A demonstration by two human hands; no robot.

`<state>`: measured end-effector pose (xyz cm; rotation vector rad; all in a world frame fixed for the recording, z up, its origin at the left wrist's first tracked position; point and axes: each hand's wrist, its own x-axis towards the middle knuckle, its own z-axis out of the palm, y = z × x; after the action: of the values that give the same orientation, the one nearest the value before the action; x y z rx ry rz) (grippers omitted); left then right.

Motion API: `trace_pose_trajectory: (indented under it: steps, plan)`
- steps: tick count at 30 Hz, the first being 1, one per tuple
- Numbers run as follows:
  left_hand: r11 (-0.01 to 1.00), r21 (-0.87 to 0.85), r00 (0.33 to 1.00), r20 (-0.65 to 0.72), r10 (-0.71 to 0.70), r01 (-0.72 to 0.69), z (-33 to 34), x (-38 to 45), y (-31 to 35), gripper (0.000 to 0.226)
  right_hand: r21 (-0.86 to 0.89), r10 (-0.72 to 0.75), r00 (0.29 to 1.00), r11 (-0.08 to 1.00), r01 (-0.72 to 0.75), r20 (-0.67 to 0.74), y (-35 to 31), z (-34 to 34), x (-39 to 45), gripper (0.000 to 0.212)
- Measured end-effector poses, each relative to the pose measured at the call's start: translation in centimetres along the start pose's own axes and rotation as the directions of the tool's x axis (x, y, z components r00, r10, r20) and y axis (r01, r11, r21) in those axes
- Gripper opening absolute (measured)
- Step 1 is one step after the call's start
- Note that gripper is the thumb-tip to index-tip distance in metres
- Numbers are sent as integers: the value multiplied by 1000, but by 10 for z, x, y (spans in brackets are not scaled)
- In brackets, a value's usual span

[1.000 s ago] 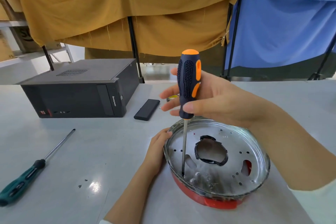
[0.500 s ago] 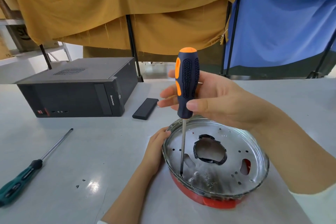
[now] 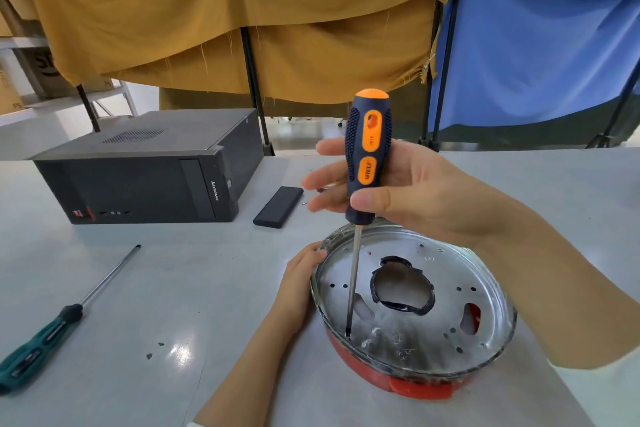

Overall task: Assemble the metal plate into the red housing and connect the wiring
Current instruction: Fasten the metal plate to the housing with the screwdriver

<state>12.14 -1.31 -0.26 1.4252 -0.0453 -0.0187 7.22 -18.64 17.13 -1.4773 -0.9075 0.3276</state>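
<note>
screwdrivers (image 3: 367,152) 2 | metal plate (image 3: 446,291) 1; red housing (image 3: 420,391) 1

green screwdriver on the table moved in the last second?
No. The green screwdriver lies at the same angle and spacing from the black computer case; slight frame shifts look like camera motion.

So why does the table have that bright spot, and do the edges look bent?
Head view: the bright spot is an overhead light reflected on the glossy table; the metal plate also shines and looks smeared near its front rim; the wide-angle lens curves the table's far edge.
</note>
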Motion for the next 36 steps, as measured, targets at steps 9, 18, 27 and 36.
trace_pose_trajectory:
  steps: [9,18,27,36]
  plan:
    - [1000,-15,1000,-1,-19,19,1,-1,0,37,-369,-150,864,929,-44,-480,13,13,14,39]
    - [1000,4,1000,-14,-12,12,0,2,-1,29,-136,54,987,988,-75,-151,-3,0,0,36]
    - [1000,-27,1000,16,-4,4,1,-1,-1,40,-229,89,971,963,-141,-223,-1,2,6,62]
    - [999,37,1000,1,-18,18,0,3,-3,25,-303,-6,929,946,-114,-369,-1,15,4,40]
